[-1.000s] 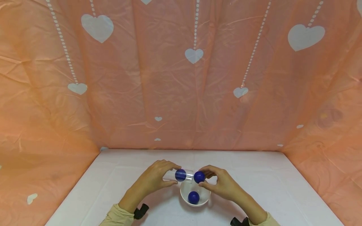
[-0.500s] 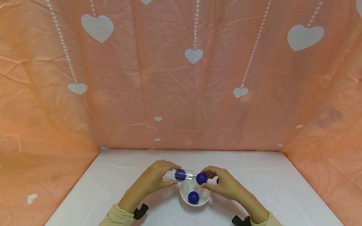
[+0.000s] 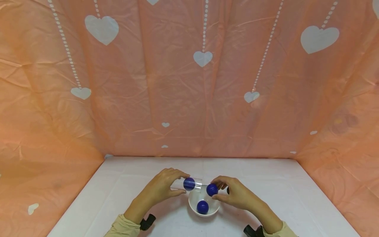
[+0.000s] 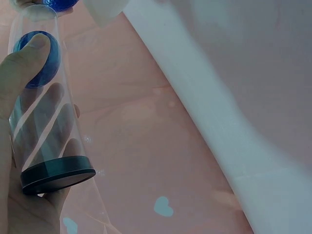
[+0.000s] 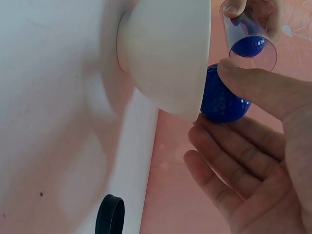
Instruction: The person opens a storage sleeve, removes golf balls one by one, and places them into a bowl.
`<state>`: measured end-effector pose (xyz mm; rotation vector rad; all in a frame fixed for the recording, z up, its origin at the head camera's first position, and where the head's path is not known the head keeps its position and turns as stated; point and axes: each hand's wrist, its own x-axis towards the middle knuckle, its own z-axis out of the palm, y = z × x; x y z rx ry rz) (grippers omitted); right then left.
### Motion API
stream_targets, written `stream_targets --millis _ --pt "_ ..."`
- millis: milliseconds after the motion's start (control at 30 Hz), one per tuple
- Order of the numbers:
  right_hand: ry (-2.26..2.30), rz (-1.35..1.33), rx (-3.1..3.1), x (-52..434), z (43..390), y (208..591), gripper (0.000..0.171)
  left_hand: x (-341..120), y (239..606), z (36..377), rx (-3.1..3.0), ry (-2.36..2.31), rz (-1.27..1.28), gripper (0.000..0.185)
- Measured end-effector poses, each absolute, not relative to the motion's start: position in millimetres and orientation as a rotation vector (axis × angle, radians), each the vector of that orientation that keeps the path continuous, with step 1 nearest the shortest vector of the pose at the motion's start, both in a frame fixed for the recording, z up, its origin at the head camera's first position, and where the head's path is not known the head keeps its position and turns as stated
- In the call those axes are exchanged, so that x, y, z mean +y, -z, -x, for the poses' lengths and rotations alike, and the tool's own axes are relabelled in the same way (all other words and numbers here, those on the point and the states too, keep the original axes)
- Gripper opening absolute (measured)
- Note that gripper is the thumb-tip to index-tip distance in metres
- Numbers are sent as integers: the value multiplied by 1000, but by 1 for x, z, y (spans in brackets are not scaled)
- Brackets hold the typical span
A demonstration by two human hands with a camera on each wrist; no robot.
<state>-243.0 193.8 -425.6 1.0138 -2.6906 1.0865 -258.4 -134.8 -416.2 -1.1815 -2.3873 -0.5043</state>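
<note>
My left hand (image 3: 163,185) grips a clear plastic tube (image 3: 199,185) lying on its side in the air, its open mouth facing right. A blue ball (image 3: 189,184) sits inside; in the left wrist view my thumb lies over it, and a black cap (image 4: 58,174) closes the tube's base. Between thumb and fingers, my right hand (image 3: 237,195) pinches another blue ball (image 3: 212,190), apart from the tube mouth and over the rim of a white bowl (image 3: 192,201). A third blue ball (image 3: 202,207) rests in that bowl.
A black lid (image 5: 110,214) lies on the white table (image 5: 53,122) in the right wrist view, mostly hidden behind my right hand in the head view. Orange sheeting (image 3: 177,98) with white hearts surrounds the table at back and sides.
My right hand has drawn its blue ball from close by the tube mouth slightly rightward and nearer to me. The left hand, tube and bowl stay put.
</note>
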Motion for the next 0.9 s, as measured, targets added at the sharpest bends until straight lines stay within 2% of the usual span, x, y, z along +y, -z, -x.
stream_targets --millis 667,900 --pt "-1063 -1067 -2680 196 245 428 35 -134 417 259 -2378 496 1186 53" --pt "-1056 -1099 -2645 196 244 430 26 -134 418 259 -2370 492 1187 53"
